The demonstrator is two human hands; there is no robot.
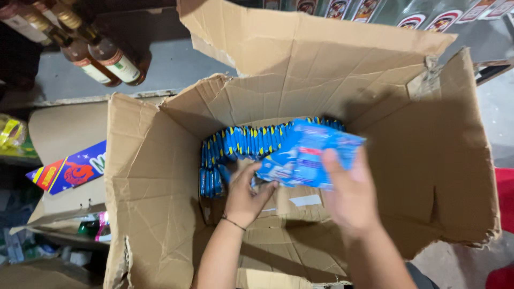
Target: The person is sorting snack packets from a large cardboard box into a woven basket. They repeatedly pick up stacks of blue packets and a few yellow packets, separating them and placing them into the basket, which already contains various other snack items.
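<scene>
At frame centre I see my right hand [350,195] gripping a stack of blue sachets [310,158] inside the cardboard box [144,176]; my left hand [245,195], fingers curled, touches the stack's lower-left edge.

A grey shelf [176,67] held brown glass bottles [101,56]; below it lay flattened cardboard [64,126] in dim light.
</scene>
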